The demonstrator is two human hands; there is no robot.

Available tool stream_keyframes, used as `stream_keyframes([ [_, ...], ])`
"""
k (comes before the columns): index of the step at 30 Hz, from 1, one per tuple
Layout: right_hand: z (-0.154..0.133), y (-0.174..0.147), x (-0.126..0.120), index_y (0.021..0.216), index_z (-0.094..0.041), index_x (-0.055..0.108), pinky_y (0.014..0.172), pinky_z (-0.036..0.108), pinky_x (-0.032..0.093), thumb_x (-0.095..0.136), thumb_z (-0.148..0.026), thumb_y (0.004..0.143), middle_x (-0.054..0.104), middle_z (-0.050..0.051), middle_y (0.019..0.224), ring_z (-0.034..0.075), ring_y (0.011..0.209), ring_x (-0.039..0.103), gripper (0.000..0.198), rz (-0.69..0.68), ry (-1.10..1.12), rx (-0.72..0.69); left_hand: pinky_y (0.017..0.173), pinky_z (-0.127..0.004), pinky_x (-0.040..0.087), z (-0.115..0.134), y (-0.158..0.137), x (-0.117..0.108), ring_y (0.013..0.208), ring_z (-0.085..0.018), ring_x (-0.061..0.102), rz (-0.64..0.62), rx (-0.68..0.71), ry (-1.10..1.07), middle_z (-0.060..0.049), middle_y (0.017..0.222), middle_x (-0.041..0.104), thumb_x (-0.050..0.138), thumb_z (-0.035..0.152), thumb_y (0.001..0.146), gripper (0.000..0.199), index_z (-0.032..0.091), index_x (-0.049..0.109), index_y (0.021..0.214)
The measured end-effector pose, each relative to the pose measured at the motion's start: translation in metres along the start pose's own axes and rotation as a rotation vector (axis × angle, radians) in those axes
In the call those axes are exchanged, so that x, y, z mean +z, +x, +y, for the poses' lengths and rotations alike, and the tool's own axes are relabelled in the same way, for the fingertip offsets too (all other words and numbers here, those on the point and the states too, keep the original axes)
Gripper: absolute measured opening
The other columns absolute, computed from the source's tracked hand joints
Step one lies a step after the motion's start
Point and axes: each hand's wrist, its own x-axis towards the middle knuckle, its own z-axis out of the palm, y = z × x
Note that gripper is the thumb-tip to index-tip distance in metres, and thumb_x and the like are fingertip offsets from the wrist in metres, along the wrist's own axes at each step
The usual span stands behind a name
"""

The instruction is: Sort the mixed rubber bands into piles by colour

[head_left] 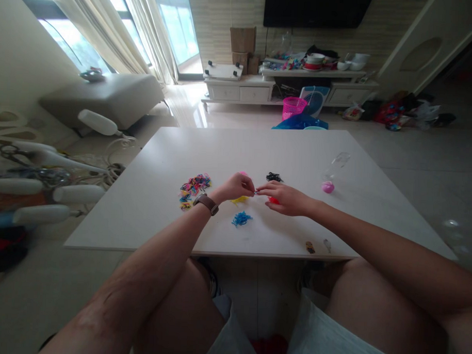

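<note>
Over the middle of the white table, my left hand (pixel 240 187) is closed in a pinch, a watch on its wrist. A tiny pale thing (pixel 255 192) shows at its fingertips, too small to name. My right hand (pixel 287 198) reaches in from the other side with fingers stretched, index tip touching that spot and thumb apart. Small heaps of thin rubber-band-like strips lie around: blue (pixel 241 218), yellow (pixel 240 199) partly under my left hand, red (pixel 274 200) partly behind my right fingers, black (pixel 273 176) and a bit of pink (pixel 243 173). A mixed-colour heap (pixel 196 185) lies left.
On the white table (pixel 206 145) a pink lump (pixel 327 187) sits at right beside a clear plastic container (pixel 340 160). A small yellow-brown figure (pixel 310 246) and a clear small piece (pixel 327 245) lie near the front edge. White lamp arms (pixel 68 194) stand left.
</note>
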Motion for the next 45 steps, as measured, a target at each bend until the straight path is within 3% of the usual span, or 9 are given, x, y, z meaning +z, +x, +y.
stream_keyframes([
  [19, 0.002, 0.001, 0.001, 0.13, -0.023, 0.065, 0.106, 0.047, 0.048, 0.057, -0.019, 0.092, 0.066, 0.008, 0.134, 0.027, 0.121, 0.059, 0.04, -0.042, -0.029, -0.032, 0.06, -0.023, 0.047, -0.01, 0.0, -0.003, 0.063, -0.012, 0.06, -0.019, -0.002, 0.009, -0.003, 0.067, 0.07, 0.078, 0.01, 0.061, 0.014, 0.011, 0.069, 0.071],
  [26, 0.015, -0.004, -0.015, 0.115, -0.019, 0.073, 0.1, 0.046, 0.051, 0.058, -0.022, 0.09, 0.071, 0.011, 0.121, 0.029, 0.115, 0.061, 0.03, -0.025, -0.055, 0.096, 0.061, -0.024, 0.049, -0.012, -0.001, -0.004, 0.063, -0.012, 0.062, 0.001, -0.055, 0.007, -0.004, 0.07, 0.071, 0.077, 0.007, 0.06, 0.019, 0.012, 0.067, 0.076],
  [35, 0.04, -0.022, -0.029, 0.101, -0.02, 0.078, 0.093, 0.04, 0.05, 0.057, -0.035, 0.09, 0.075, 0.01, 0.108, 0.027, 0.101, 0.067, 0.027, -0.224, 0.033, 0.228, 0.061, -0.023, 0.049, -0.016, -0.003, -0.006, 0.066, -0.012, 0.062, 0.013, -0.043, 0.047, -0.004, 0.071, 0.07, 0.077, 0.011, 0.063, 0.016, 0.012, 0.067, 0.075],
  [45, 0.041, -0.024, -0.022, 0.103, -0.021, 0.078, 0.09, 0.037, 0.051, 0.057, -0.034, 0.092, 0.076, 0.009, 0.103, 0.025, 0.098, 0.068, 0.027, -0.265, 0.042, 0.178, 0.062, -0.024, 0.05, -0.014, -0.004, -0.005, 0.068, -0.013, 0.063, 0.006, -0.045, 0.049, -0.005, 0.074, 0.071, 0.078, 0.014, 0.062, 0.017, 0.012, 0.068, 0.076],
])
